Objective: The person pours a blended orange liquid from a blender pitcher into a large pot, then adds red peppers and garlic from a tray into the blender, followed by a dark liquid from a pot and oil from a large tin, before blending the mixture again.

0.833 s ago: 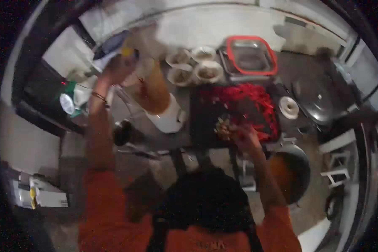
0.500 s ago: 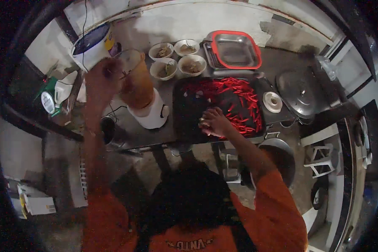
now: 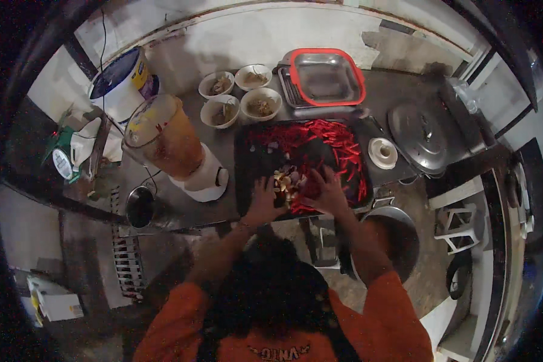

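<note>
A dark tray (image 3: 256,154) holds red chilies (image 3: 348,151) and, near its front middle, a heap of small pale cloves or onion pieces (image 3: 288,183). My left hand (image 3: 262,202) rests at the left of this heap, fingers spread and reaching to it. My right hand (image 3: 326,196) lies at the right of the heap, fingers also spread, among the pale pieces and chilies. Left of the tray stands a blender with a white base (image 3: 202,184) and a jug (image 3: 169,139) of orange-brown contents.
Four white bowls (image 3: 220,120) with contents, a red-rimmed steel container (image 3: 327,77), a white bucket (image 3: 111,102), a steel cup (image 3: 140,206), a white lid (image 3: 382,154) and a large lidded pan (image 3: 419,139) share the counter. Below are a large pot (image 3: 398,241) and white stool (image 3: 458,229).
My left hand has come down from above the blender jug to the tray. My right hand has shifted slightly, its fingers now more spread beside the heap.
</note>
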Available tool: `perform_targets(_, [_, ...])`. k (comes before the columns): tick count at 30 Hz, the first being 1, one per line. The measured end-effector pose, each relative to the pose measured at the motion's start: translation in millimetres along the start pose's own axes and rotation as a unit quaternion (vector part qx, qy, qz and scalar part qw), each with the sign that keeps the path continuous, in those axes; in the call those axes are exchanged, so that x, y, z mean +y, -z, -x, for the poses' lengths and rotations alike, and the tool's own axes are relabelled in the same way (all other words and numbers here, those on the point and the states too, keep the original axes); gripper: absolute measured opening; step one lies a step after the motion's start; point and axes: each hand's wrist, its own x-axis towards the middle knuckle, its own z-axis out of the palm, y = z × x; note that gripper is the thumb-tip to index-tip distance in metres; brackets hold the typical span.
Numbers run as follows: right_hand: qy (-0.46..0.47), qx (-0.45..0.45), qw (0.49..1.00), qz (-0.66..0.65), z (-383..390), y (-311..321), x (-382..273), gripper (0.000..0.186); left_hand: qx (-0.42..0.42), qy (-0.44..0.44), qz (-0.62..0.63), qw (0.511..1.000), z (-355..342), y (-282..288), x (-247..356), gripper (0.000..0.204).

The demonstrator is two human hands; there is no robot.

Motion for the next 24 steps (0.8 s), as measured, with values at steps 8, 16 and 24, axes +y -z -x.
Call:
perform_targets(8, [-0.025,0.083,0.991,-0.105,-17.1,-7.1,48.7,0.067,0.016,0.033,0.245,0.969,-28.5,17.1,10.7,0.091])
perform_targets(16, [-0.101,0.159,0.973,0.132,-39.8,-18.5,105.8,0.054,0.095,0.055,0.179,0.978,-53.8,-0.1,12.7,0.077])
perform_targets(24, [-0.079,0.115,0.988,-0.063,-122.3,-8.0,126.4,0.053,0.069,0.043,0.257,0.963,-39.0,6.1,8.8,0.067])
